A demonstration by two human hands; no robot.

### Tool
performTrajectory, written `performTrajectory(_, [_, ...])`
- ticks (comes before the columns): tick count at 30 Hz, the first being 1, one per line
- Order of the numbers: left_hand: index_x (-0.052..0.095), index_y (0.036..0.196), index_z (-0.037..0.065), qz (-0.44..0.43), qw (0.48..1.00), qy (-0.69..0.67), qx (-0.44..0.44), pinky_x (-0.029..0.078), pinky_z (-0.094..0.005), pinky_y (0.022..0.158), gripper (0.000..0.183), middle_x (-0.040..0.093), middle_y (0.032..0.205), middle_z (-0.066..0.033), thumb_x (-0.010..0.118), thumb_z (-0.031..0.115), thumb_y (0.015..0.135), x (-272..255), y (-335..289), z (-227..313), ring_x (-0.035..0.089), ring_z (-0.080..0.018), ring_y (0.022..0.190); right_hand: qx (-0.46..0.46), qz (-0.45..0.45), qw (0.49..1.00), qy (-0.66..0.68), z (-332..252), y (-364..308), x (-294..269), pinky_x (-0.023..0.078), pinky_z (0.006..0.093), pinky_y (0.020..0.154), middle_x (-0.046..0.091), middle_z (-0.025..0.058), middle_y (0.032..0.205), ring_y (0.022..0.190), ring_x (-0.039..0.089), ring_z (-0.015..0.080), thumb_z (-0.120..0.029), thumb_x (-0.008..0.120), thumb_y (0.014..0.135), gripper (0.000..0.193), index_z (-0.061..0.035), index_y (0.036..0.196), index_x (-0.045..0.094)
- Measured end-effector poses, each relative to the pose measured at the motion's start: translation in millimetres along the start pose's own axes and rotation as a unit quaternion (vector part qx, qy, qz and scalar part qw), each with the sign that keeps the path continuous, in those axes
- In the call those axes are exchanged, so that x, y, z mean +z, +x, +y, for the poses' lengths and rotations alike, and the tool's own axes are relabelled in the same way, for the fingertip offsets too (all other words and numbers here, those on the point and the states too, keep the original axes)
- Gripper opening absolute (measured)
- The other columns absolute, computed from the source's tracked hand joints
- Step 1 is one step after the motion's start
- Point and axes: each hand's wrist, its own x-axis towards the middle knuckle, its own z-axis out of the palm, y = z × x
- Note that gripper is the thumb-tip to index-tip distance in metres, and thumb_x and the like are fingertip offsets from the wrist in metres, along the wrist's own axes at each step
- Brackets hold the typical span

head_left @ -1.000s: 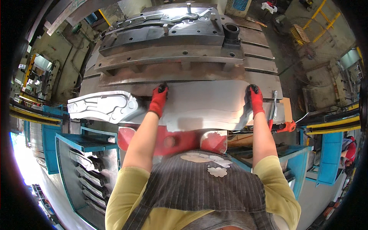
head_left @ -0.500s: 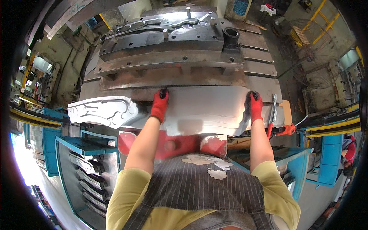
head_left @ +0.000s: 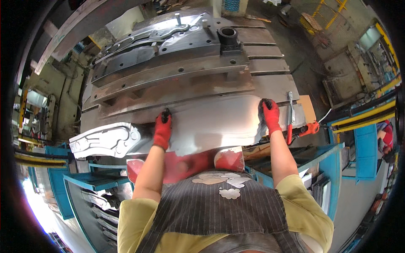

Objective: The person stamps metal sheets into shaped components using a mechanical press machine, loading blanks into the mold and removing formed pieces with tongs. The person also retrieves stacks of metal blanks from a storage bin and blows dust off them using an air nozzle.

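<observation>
A flat grey sheet-metal blank (head_left: 214,122) lies across the front of the machine bed, close to my body. My left hand (head_left: 163,129), in a red glove with dark fingertips, is closed on its left end. The matching glove of my right hand (head_left: 271,116) is closed around the right end. Both thumbs rest on top; the fingers underneath are hidden. Left of my left hand lies a shiny formed metal panel (head_left: 105,140) with pressed ridges. Beyond the blank stands a heavy steel die (head_left: 164,63) with upright pins.
Right of the blank lie a red-handled wrench (head_left: 290,118) and an orange-red tool (head_left: 310,128). A blue rack (head_left: 78,211) holds formed panels at lower left. Another blue rack (head_left: 333,177) stands at right. A red block (head_left: 185,164) sits before my apron. Farther right is another person (head_left: 386,134).
The whole view has shifted and tilted, so the die and bed appear farther left and slanted. Both hands keep their hold on the blank, which shows little movement against the bed.
</observation>
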Motion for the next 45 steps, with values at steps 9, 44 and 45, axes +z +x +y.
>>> performTrajectory(9, [0.046, 0.118, 0.003, -0.034, 0.978, 0.141, 0.148, 0.032, -0.0361, 0.094, 0.041, 0.045, 0.116, -0.0215, 0.054, 0.024, 0.084, -10.6, -13.5, -40.7, 0.042, -0.0317, 0.11, -0.062, 0.027, 0.997, 0.021, -1.7, -19.2, -5.3, 0.041, 0.0362, 0.085, 0.056, 0.0144, 0.103, 0.098, 0.052, 0.0309, -0.022, 0.059, 0.076, 0.032, -0.006, 0.104, 0.055])
performTrajectory(44, [0.041, 0.122, 0.006, -0.094, 0.882, 0.338, 0.316, 0.017, -0.0434, 0.105, 0.058, 0.041, 0.126, -0.017, 0.056, 0.037, 0.076, 45.4, -52.1, 73.2, 0.033, -0.0336, 0.119, 0.172, 0.207, 0.871, 0.411, 95.5, -82.4, -203.4, 0.043, 0.0243, 0.072, 0.048, 0.0024, 0.112, 0.095, 0.048, 0.0124, -0.013, 0.055, 0.082, 0.038, -0.0084, 0.118, 0.045])
performTrajectory(45, [0.041, 0.122, 0.006, -0.097, 0.879, 0.337, 0.323, 0.018, -0.0437, 0.104, 0.058, 0.041, 0.125, -0.0176, 0.055, 0.038, 0.076, 44.7, -50.5, 71.9, 0.034, -0.0339, 0.118, 0.175, 0.201, 0.872, 0.411, 75.8, -89.1, -206.6, 0.043, 0.0243, 0.072, 0.048, 0.0024, 0.112, 0.095, 0.048, 0.0124, -0.013, 0.055, 0.082, 0.038, -0.0084, 0.118, 0.045])
